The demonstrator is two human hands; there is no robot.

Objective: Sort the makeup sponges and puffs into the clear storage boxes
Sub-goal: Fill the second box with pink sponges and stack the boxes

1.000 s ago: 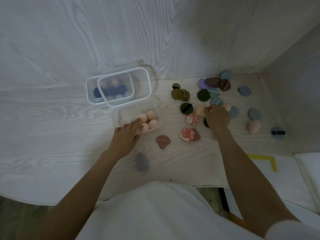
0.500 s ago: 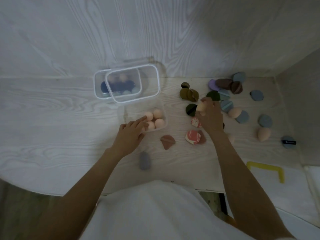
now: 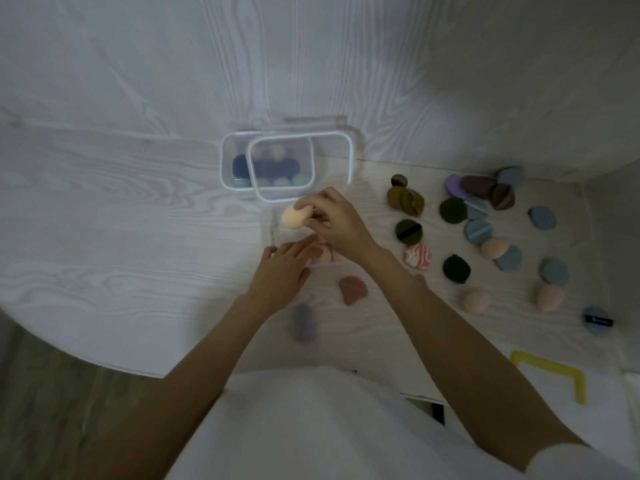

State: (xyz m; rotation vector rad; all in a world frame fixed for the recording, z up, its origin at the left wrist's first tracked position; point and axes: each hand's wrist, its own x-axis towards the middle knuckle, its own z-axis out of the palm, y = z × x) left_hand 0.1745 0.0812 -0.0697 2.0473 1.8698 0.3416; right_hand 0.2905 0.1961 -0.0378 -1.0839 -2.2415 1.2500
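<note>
My right hand pinches a peach egg-shaped sponge over the near clear box, which holds other peach sponges, mostly hidden under my hands. My left hand rests with straight fingers on that box's front edge. Behind it stands a second clear box with dark blue puffs inside, and a clear lid leans over it. Loose puffs lie to the right: olive, dark green, blue, marbled pink.
More peach sponges and blue puffs are scattered toward the right wall. A brown wedge puff and a grey sponge lie near my left wrist. A yellow frame sits at the lower right on a white surface.
My right hand picked a peach sponge from the pile at the right and carried it left over the near box. My left hand stayed at the box.
</note>
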